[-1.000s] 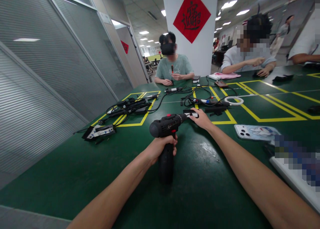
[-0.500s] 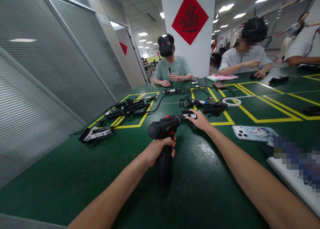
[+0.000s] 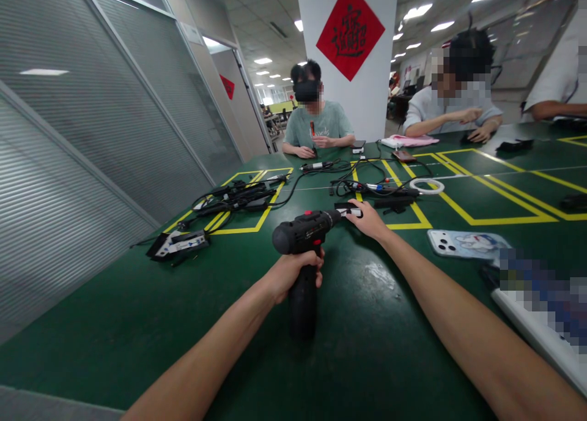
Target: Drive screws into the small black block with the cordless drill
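My left hand [image 3: 298,275] is wrapped round the grip of a black cordless drill [image 3: 300,234] with red buttons. The drill lies nearly level, its chuck pointing away and to the right. Just past the chuck, my right hand [image 3: 364,219] closes its fingers on a small black and white part [image 3: 349,212]. The drill's tip meets or nearly meets this part; whether they touch I cannot tell. My fingers hide some of the part.
On the green table [image 3: 229,323] lie a pile of black cables and tools [image 3: 243,196], a black and white piece [image 3: 178,245], more corded tools [image 3: 380,190], a white ring [image 3: 427,186] and a phone [image 3: 468,243]. Two people [image 3: 318,124] [image 3: 452,112] sit across the table.
Hands, drill and part keep their places relative to each other. The whole view has shifted very slightly.
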Tool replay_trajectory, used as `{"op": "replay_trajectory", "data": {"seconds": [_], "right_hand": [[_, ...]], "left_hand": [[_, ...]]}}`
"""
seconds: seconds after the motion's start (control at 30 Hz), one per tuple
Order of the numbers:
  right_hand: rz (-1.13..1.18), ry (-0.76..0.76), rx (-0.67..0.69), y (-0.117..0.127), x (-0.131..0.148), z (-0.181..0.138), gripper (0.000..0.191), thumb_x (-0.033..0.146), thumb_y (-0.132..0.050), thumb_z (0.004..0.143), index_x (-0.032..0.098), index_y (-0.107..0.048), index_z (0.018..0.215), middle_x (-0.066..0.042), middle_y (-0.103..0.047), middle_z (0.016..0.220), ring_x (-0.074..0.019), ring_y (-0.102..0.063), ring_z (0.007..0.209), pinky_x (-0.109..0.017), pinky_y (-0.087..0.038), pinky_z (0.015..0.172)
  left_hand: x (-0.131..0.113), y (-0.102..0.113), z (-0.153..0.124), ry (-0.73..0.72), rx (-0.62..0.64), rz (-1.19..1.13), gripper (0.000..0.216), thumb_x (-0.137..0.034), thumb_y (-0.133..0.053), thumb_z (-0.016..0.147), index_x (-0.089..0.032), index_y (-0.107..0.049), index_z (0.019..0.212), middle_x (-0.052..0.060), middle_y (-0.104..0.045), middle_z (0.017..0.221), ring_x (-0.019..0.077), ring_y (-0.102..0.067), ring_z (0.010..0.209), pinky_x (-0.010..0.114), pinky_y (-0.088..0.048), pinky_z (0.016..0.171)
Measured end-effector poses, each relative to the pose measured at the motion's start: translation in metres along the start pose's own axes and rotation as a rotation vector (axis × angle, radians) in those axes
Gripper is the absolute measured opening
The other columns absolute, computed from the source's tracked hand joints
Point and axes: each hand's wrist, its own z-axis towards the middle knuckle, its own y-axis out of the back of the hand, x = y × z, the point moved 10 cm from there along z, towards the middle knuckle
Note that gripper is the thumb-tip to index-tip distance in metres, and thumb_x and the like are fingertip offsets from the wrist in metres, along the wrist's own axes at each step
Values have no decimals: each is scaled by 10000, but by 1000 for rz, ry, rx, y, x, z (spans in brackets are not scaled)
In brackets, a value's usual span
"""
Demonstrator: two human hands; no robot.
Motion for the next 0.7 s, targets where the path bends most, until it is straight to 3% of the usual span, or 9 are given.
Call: {"op": "replay_trajectory", "data": {"seconds": [0.3,0.53,0.7], "right_hand": [[7,4,-2,1,0,0,446,321,-561,771,256,-502,1209,-58,-514,1016,-200,-550,925,-331,-403,883],[8,6,-2,0,0,0,443,323,-562,770,260,-505,1205,-59,-513,1023,-200,-553,924,-330,-406,876],[5,2,-2,0,-1,0,444,329,-563,770,261,-506,1205,-61,-511,1030,-202,-553,929,-333,-409,871]], "left_hand": [[-6,0,-3,-34,-10,40,320,-193,-536,661,-124,-549,973,83,-604,918,103,-544,499,243,-402,500],[-2,1,-1,-27,-7,12,227,-166,-552,661,-130,-550,885,11,-531,751,106,-545,508,250,-421,531],[-4,0,-1,-52,10,57,257,-161,-528,697,-133,-548,951,39,-557,868,100,-549,524,249,-417,537]]}}
